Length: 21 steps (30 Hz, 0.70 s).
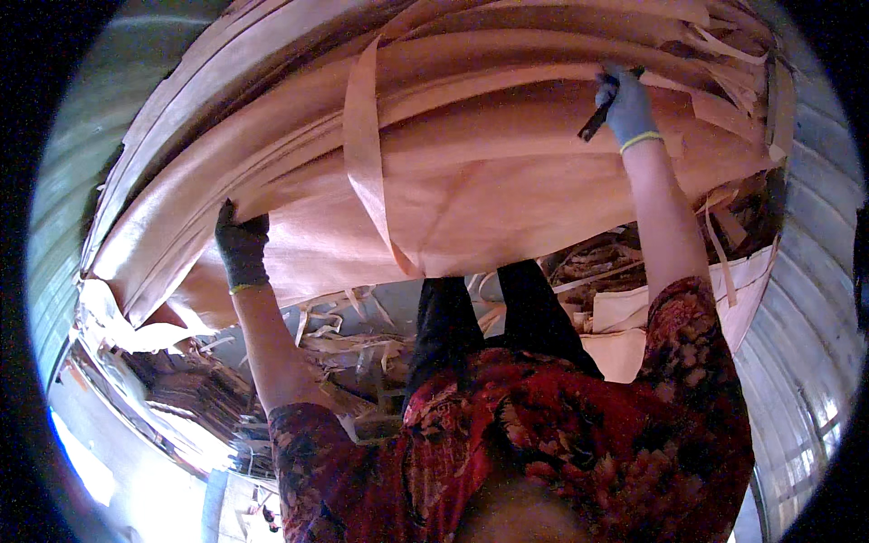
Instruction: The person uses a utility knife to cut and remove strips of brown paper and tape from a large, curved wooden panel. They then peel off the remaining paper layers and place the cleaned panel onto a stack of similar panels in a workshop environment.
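A wide, thin reddish-brown wood veneer sheet [507,199] curves down from the big stack in front of me. At its left part, my left hand [243,249], in a dark glove with a yellow cuff, is closed on the sheet's edge. My right hand [626,107], in a grey-blue glove, lies farther right and higher, against the veneer. Its fingers are wrapped round a short dark tool [595,122] that looks like a knife; the blade end cannot be made out. Between my hands, a narrow veneer strip [364,145] hangs over the sheet.
Layered veneer [235,109] rises across the far side, with torn strips at its right end. Scrap veneer [204,385] lies in heaps at the lower left, and more broken scrap [597,258] sits behind my right arm. A corrugated metal wall [824,290] stands at the right.
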{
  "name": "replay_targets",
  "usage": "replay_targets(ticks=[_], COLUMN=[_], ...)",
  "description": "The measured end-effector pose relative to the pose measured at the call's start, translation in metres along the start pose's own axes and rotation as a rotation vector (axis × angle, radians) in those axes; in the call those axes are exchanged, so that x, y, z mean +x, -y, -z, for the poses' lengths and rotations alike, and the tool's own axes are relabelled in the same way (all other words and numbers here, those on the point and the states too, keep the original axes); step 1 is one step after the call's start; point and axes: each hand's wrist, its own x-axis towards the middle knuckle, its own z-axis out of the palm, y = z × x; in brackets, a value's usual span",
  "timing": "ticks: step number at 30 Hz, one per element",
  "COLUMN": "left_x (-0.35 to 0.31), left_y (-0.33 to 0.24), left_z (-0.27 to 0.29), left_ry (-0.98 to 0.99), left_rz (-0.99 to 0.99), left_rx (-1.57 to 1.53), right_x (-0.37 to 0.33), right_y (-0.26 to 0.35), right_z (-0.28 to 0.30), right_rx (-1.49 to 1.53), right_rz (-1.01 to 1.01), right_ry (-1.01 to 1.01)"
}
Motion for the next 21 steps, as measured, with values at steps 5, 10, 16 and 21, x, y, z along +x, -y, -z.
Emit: replay_targets(ticks=[5, 10, 16, 21], left_x=[0.016, 0.033, 0.035, -0.001], left_y=[-0.018, -0.030, -0.037, -0.028], left_z=[-0.023, 0.008, 0.002, -0.001], left_ry=[0.146, 0.263, 0.173, 0.095], left_rz=[-0.408, -0.456, 0.006, 0.184], left_rx=[0.675, 0.783, 0.216, -0.052], right_x=[0.000, -0.065, -0.091, -0.030], right_y=[0.017, -0.003, -0.053, -0.032], right_z=[-0.007, 0.016, 0.082, 0.088], right_rx=[-0.055, -0.128, 0.217, 0.189], right_rz=[0.080, 0.288, 0.007, 0.117], right_ry=[-0.021, -0.152, -0.554, -0.393])
